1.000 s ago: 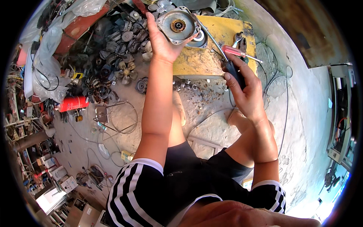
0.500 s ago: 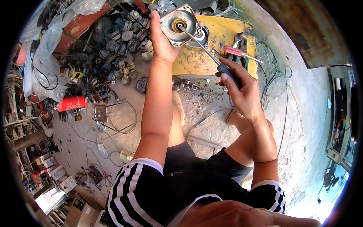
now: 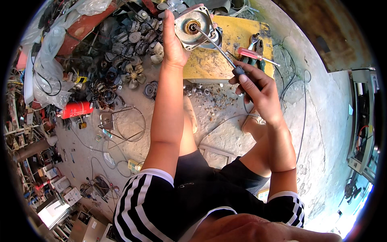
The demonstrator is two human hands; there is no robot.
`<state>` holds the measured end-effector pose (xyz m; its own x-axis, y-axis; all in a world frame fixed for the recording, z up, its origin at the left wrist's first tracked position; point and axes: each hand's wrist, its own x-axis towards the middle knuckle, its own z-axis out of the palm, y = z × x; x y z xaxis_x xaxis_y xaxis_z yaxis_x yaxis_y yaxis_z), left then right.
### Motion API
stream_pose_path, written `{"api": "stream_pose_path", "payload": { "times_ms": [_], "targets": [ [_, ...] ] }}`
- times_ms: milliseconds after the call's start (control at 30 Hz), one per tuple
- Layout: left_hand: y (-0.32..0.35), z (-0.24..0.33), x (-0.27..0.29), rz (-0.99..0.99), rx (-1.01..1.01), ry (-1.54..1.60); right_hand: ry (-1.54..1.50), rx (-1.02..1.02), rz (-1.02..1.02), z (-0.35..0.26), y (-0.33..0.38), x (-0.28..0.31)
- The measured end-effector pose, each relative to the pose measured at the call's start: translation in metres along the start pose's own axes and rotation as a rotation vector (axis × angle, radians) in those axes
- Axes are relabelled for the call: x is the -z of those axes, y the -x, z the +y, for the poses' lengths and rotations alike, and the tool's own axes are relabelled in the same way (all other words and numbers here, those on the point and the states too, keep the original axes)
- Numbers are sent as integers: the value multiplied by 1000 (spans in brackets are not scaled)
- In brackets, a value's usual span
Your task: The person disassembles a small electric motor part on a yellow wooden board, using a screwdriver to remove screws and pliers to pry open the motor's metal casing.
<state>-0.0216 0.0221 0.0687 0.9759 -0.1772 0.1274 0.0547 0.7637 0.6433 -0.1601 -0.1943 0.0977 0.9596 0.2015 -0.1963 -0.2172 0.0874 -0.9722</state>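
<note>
My left hand grips a squarish grey metal motor end cover by its edge, thumb along its left side and some fingers hidden behind. A brownish ring surrounds the round hole at its middle. My right hand has its fingers closed round the black handle of a long screwdriver. The shaft slants up to the left, and its tip sits in that hole. Just behind the held cover, a second metal cover lies on the yellow worktop, partly hidden.
On the worktop's right side lie a red-handled screwdriver, pliers and a wrench. Heaped motor parts cover the floor at left, near a red cylinder. A dark cable runs along the floor at right.
The end cover has shifted slightly to the right. My right hand has changed its hold on the handle, its fingers now more bent, while the tip has stayed in the hole.
</note>
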Motion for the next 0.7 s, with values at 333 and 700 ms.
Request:
{"api": "stream_pose_path", "payload": {
  "times_ms": [333,700],
  "targets": [
    [-2,-2,4,53,-85,-23,-381,314,339,5,-14,41],
    [2,19,-1,95,-105,99,-455,59,196,2,-10,6]
  ]
}}
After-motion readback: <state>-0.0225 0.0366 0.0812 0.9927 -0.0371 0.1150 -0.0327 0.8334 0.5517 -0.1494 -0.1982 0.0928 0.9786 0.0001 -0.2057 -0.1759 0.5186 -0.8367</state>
